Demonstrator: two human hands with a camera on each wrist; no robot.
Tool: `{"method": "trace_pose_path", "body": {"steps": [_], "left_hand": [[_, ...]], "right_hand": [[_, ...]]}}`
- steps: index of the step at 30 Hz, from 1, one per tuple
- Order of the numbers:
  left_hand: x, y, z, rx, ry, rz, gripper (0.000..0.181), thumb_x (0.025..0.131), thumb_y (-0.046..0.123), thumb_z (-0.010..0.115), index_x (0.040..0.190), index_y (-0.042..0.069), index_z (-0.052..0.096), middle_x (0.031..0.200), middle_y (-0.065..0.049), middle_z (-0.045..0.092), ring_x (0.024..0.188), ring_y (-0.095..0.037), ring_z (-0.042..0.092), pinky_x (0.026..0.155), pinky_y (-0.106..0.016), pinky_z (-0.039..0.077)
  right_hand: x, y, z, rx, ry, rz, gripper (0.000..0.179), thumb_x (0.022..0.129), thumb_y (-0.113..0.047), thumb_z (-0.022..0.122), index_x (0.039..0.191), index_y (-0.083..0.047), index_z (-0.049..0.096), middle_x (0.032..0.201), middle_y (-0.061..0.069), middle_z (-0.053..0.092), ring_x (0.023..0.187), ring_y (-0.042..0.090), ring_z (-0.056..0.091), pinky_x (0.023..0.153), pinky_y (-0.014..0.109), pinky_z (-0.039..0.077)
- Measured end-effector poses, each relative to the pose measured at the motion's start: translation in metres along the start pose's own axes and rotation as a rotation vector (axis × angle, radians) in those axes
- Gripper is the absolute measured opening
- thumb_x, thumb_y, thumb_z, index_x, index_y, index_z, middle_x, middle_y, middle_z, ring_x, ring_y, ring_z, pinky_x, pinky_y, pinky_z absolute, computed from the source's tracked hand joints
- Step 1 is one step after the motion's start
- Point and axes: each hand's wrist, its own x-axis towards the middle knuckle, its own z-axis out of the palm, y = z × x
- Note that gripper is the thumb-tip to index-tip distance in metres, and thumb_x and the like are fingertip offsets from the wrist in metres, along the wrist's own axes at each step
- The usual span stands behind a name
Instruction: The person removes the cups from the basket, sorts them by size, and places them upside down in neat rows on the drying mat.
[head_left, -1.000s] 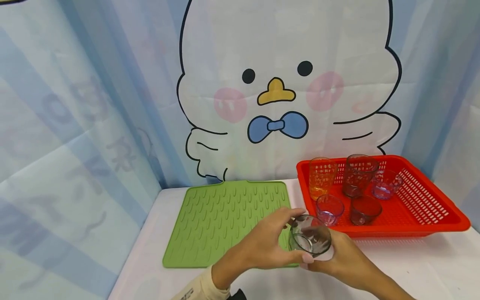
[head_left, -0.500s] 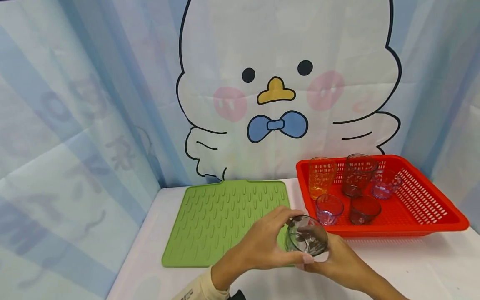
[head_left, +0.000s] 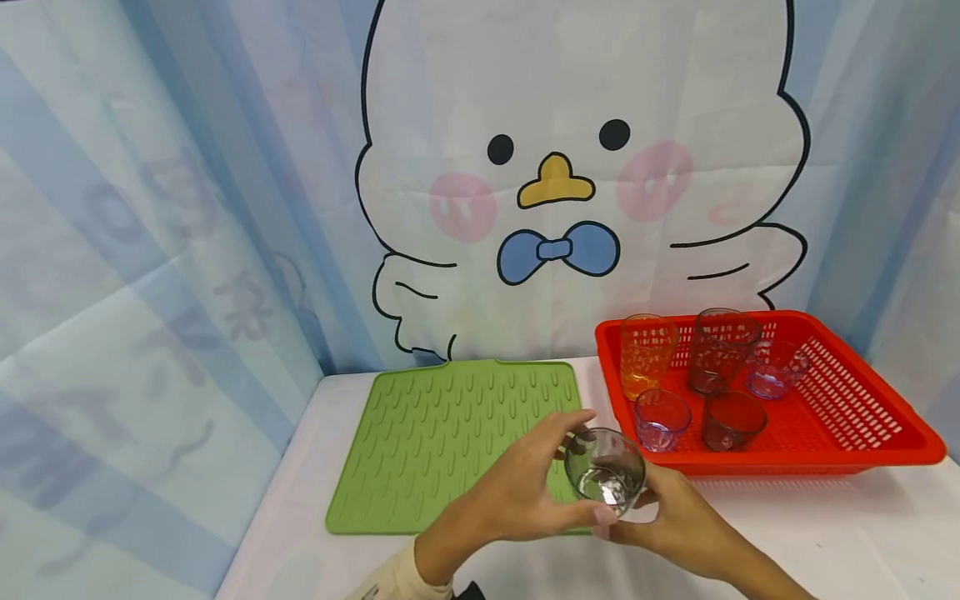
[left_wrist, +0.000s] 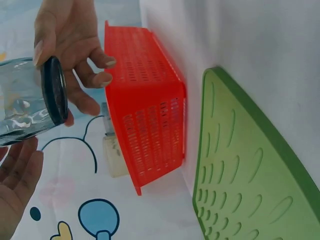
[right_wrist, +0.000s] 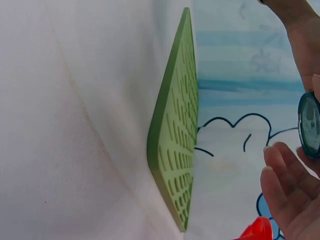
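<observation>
A clear grey-tinted drinking glass (head_left: 604,472) is held above the near right corner of the green ridged mat (head_left: 457,442), tilted with its mouth toward the head camera. My left hand (head_left: 517,487) grips it from the left, thumb on the near side and fingers round the far side. On the right, my right hand (head_left: 675,521) is close by the base. In the left wrist view the right thumb lies at the thick base of the glass (left_wrist: 25,100), while the other right fingers are loosely bent and apart from it. The right wrist view catches only the base.
A red perforated basket (head_left: 840,458) stands right of the mat. It holds an amber glass (head_left: 647,358), a tall dark glass (head_left: 722,350), a short dark glass (head_left: 733,421) and two purple-tinted glasses, one at the front (head_left: 662,421). A printed curtain (head_left: 555,308) hangs behind the white table (head_left: 292,500).
The glass has shifted slightly left in the left hand and turned so its inner bottom shows more. The right fingers have come away from its side. Basket and mat stay put.
</observation>
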Motion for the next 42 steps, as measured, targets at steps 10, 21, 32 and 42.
{"method": "trace_pose_path", "body": {"steps": [10, 21, 32, 42], "left_hand": [[-0.008, -0.008, -0.002, -0.021, 0.009, -0.017, 0.095, 0.08, 0.04, 0.084, 0.156, 0.022, 0.028, 0.135, -0.002, 0.052, 0.115, -0.013, 0.057, 0.095, -0.022, 0.051], [-0.019, -0.016, -0.006, -0.022, -0.021, -0.077, 0.078, 0.092, 0.067, 0.055, 0.156, 0.029, 0.032, 0.136, 0.0, 0.053, 0.113, -0.011, 0.058, 0.09, -0.025, 0.052], [-0.028, -0.02, -0.005, -0.079, -0.048, -0.196, 0.076, 0.092, 0.047, 0.068, 0.155, 0.025, 0.032, 0.137, 0.001, 0.052, 0.115, -0.011, 0.058, 0.095, -0.027, 0.052], [-0.039, -0.029, -0.003, -0.154, -0.085, -0.271, 0.073, 0.091, 0.044, 0.072, 0.151, 0.019, 0.038, 0.139, 0.001, 0.053, 0.114, -0.011, 0.058, 0.097, -0.032, 0.053]], "right_hand": [[-0.002, 0.002, -0.003, -0.017, 0.027, -0.028, 0.062, 0.08, -0.031, 0.086, 0.132, -0.011, 0.059, 0.116, 0.003, 0.067, 0.091, 0.002, 0.062, 0.075, 0.027, 0.058], [-0.006, 0.001, -0.007, 0.025, 0.084, -0.015, 0.058, 0.08, -0.023, 0.087, 0.129, -0.016, 0.058, 0.114, 0.003, 0.066, 0.086, 0.007, 0.061, 0.074, 0.025, 0.057], [-0.007, -0.001, -0.008, 0.102, 0.075, -0.009, 0.059, 0.083, -0.017, 0.084, 0.133, -0.011, 0.054, 0.102, 0.004, 0.07, 0.073, 0.012, 0.066, 0.067, 0.026, 0.058], [-0.006, -0.001, -0.006, 0.158, 0.008, -0.034, 0.068, 0.083, -0.016, 0.084, 0.141, -0.011, 0.05, 0.108, 0.012, 0.067, 0.073, 0.012, 0.067, 0.067, 0.028, 0.058]]}}
